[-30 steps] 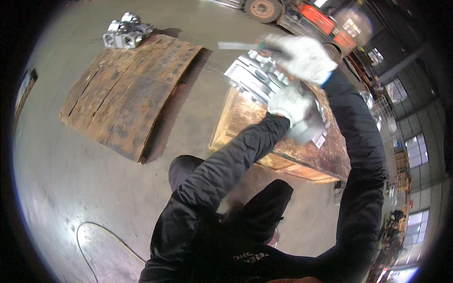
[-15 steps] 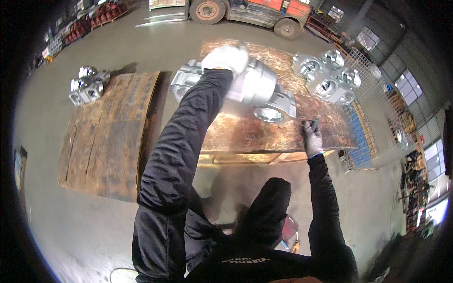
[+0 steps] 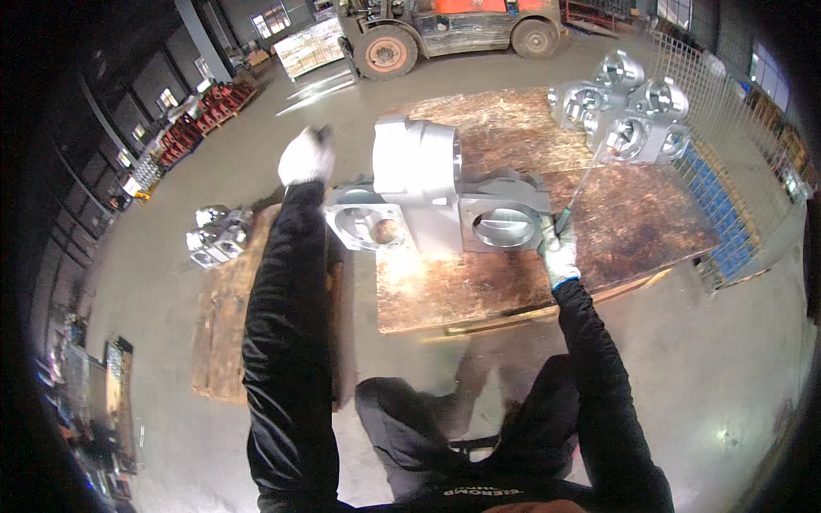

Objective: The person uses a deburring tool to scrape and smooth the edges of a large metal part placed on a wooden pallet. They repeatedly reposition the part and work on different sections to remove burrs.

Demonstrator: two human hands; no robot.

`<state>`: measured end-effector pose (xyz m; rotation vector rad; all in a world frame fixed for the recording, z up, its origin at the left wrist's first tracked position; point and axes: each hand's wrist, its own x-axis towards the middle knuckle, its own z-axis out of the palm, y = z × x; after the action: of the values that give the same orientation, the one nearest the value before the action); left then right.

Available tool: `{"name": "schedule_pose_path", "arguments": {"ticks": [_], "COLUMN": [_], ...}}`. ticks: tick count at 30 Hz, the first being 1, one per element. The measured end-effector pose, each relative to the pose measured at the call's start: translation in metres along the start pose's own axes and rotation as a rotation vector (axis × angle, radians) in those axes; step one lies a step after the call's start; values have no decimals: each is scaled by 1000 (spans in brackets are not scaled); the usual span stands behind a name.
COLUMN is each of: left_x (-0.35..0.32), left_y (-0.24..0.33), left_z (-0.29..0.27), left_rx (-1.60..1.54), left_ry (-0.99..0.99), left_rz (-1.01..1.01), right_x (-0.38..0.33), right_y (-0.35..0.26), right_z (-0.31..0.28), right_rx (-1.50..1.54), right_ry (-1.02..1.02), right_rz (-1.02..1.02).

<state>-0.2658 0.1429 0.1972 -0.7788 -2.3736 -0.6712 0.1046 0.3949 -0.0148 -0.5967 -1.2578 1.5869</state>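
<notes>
A large silver metal casting [image 3: 419, 175] rests on the near wooden board [image 3: 505, 295]. Its thick round barrel faces up, with a flat ringed lug on either side. My left hand [image 3: 306, 160], in a white glove, is raised just left of the casting, apart from it. Its fingers look loosely open, though they are partly hidden, and I see nothing in them. In my gloved right hand [image 3: 560, 252], closed at the casting's right end, is a thin metal rod tool [image 3: 585, 182] with a greenish handle, its shaft pointing up and away.
Several similar castings [image 3: 629, 111] stand together at the board's far right, beside a wire mesh cage [image 3: 727, 128]. More small-looking castings [image 3: 218, 235] sit on a second wooden board [image 3: 227, 342] at the left. A forklift [image 3: 453, 34] is parked beyond.
The casting has turned so its barrel faces up. My left hand has let go of it and moved left. My right hand has come up against the casting's right end. The view has shifted leftward.
</notes>
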Motion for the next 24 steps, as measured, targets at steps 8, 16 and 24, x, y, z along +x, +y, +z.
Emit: {"name": "schedule_pose_path", "arguments": {"ticks": [8,16,24], "left_x": [-52,-108,-204], "left_y": [-124,-74,-156], "left_z": [95,38,-13], "left_rx": [-445,-1373,-1449], "left_ry": [20,-227,-196], "left_rz": [-30,-505,-676], "right_x": [10,-79,-184], "right_y": [9,-37,-16], "right_z": [6,32,-6], "right_rx": [-323,-323,-501], "right_ry": [-65,-139,110], "right_rz": [-123,-201,-381]}}
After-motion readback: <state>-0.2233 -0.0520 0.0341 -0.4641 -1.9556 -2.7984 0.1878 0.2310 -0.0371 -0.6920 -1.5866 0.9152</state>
